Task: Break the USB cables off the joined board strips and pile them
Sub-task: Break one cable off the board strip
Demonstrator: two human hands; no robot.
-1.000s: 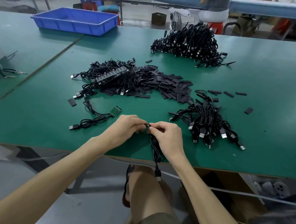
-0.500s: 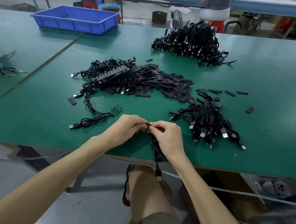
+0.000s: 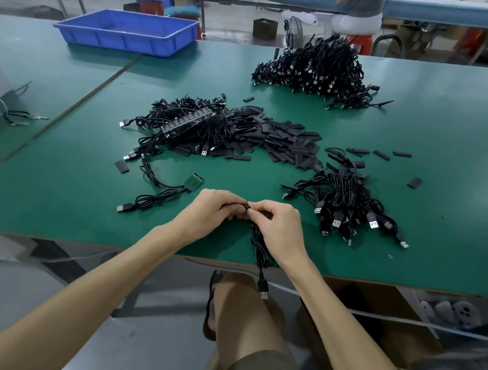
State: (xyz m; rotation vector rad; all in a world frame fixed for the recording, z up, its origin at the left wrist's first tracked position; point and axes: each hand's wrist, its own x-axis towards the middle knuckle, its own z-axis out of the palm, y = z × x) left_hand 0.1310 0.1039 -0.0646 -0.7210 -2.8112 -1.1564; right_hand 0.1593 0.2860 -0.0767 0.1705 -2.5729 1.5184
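Grip unchanged: left hand point(image 3: 210, 209) and right hand point(image 3: 278, 225) still pinch the cable point(image 3: 259, 252), apparently its board end.

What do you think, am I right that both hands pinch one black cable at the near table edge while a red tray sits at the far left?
Not quite. The head view shows the tray is blue, not red. The rest holds: left hand and right hand pinch one black cable at the table's near edge.

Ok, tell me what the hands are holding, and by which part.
Left hand and right hand pinch a black USB cable at its top end.
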